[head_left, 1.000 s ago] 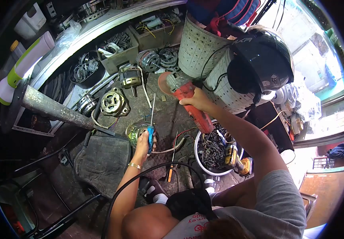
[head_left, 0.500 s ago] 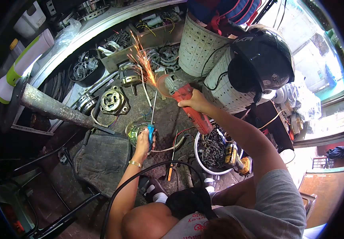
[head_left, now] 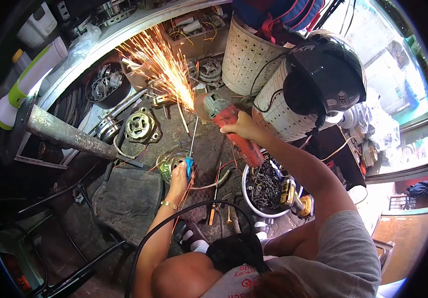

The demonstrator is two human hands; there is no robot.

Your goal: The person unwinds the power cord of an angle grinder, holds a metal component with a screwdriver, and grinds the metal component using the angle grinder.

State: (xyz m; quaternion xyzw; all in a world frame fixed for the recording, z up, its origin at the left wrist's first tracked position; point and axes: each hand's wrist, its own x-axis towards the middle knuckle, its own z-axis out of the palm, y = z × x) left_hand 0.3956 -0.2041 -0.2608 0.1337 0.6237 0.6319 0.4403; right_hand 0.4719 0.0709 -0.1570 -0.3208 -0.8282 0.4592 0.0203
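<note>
My right hand (head_left: pixel 243 128) is wrapped round the body of a red angle grinder (head_left: pixel 247 150), its disc end pointing away from me. A blue-handled screwdriver (head_left: pixel 189 167) is gripped in my left hand (head_left: pixel 178 179), its long metal shaft slanting up. The shaft's tip is at the grinder's disc (head_left: pixel 202 107), where a thick spray of orange sparks (head_left: pixel 166 72) fans out to the upper left; glare hides the exact contact. Beside my left hand lies a motor part with greenish windings (head_left: pixel 166 167), partly covered by the hand.
A white bucket of metal bits (head_left: pixel 246 196) stands near my feet, with a yellow cordless drill (head_left: pixel 289 193) at its rim. An orange-handled screwdriver (head_left: pixel 212 214) and a motor housing (head_left: pixel 141 125) lie on the floor. A black helmet (head_left: pixel 325 72) tops a perforated drum (head_left: pixel 286 111).
The spark spray has grown much larger and brighter, with streaks now also flying down past my left hand. My left hand and the screwdriver have shifted very slightly; the grinder has barely moved.
</note>
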